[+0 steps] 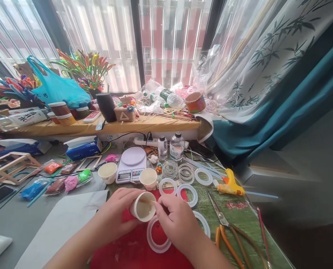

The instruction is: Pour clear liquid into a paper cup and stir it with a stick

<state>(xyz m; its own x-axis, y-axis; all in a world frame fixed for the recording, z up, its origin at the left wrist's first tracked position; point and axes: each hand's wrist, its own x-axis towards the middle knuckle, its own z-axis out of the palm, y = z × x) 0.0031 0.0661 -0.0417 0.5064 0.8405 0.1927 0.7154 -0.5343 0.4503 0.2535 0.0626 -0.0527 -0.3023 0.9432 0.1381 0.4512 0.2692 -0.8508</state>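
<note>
My left hand is wrapped around a white paper cup, tilted so its mouth faces me. In my right hand a thin wooden stir stick is pinched, its far end inside the cup. Whatever the cup contains is hard to make out. Beneath both hands lies a red sheet. Several translucent ring-shaped silicone molds lie around my right hand, among them a near one and a farther one. Two more paper cups, a left one and a right one, stand upright beyond.
A white kitchen scale sits between the upright cups. Behind are two transparent bottles, the larger labelled. On the right lie orange-handled scissors, a yellow glue gun and a pencil. White paper covers part of the left side.
</note>
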